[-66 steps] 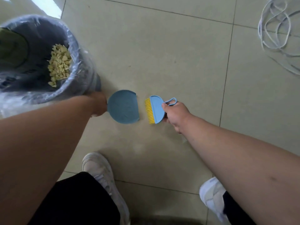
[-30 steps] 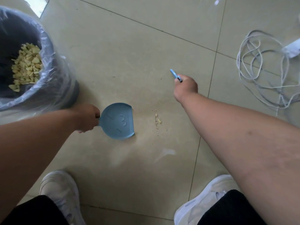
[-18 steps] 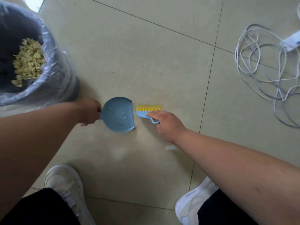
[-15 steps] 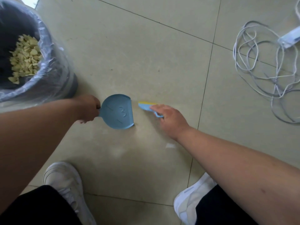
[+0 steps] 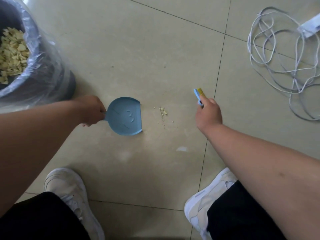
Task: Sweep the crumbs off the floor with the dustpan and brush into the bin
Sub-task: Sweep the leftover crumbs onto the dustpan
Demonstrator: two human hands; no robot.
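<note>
My left hand [image 5: 90, 110] reaches forward with its fingers wrapped around the handle of the blue dustpan [image 5: 125, 116], which lies flat on the floor [image 5: 138, 49] beside the lined bin [image 5: 34, 58]. My right hand [image 5: 208, 115] grips the brush [image 5: 199, 95] raised, bristles up, right of the crumbs [image 5: 162, 112] lying just off the pan's open edge.
</note>
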